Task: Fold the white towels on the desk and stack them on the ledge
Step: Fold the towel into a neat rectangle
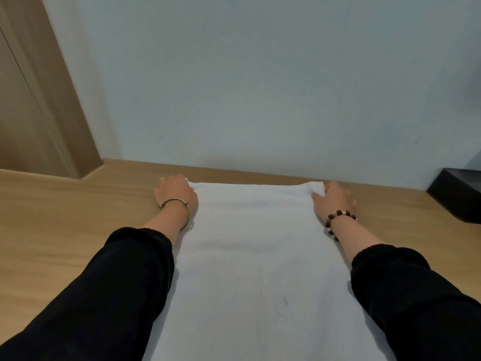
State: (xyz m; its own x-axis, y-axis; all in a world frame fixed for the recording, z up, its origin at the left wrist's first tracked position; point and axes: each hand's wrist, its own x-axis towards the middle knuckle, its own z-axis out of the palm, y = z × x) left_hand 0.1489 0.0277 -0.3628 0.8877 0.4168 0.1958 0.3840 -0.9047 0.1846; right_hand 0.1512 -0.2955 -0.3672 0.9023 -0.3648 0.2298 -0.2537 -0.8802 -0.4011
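Reaching forward across the wooden counter [65,209], you hold a white towel [250,256] by its two far corners. Your left hand [175,195] lies knuckles up over the far-left corner, fingers curled onto the cloth, grasping it; a thin metal bangle [179,207] circles that wrist. Your right hand [334,198] pinches the far-right corner, which bunches slightly between thumb and fingers; a beaded bracelet [338,221] sits on that wrist. Both forearms wear black sleeves [117,295] and lie along the towel's long edges. The towel lies flat on the counter, running from the near edge of the view to a far edge just short of the pale wall [260,87]. A dark object [458,196] rests at the far right of the counter, and a wooden panel [31,100] stands at the far left.
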